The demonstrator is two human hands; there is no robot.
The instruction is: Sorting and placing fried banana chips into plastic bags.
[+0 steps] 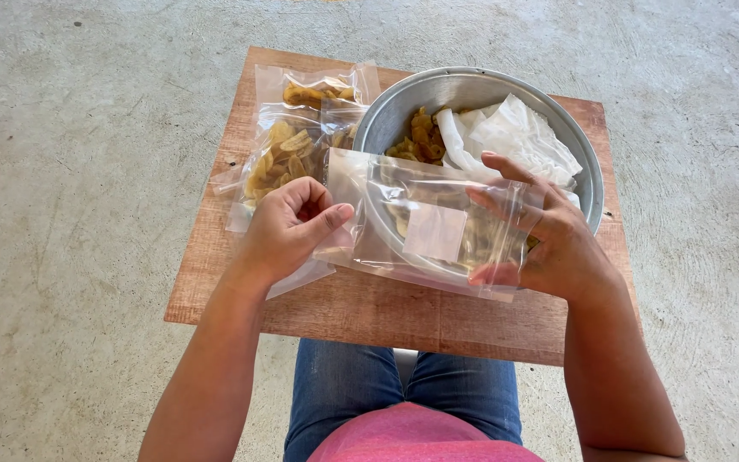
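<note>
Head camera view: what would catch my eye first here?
Probably the clear plastic bag held up in the middle, the left hand pinching one end and the right hand spread behind the other. Behind it a metal bowl holds yellow chips and white bags; filled bags lie left on the wooden table.

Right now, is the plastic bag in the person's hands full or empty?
Nearly empty. The clear bag between the left hand and right hand lies flat and see-through, unlike the filled bags beside the metal bowl.
</note>
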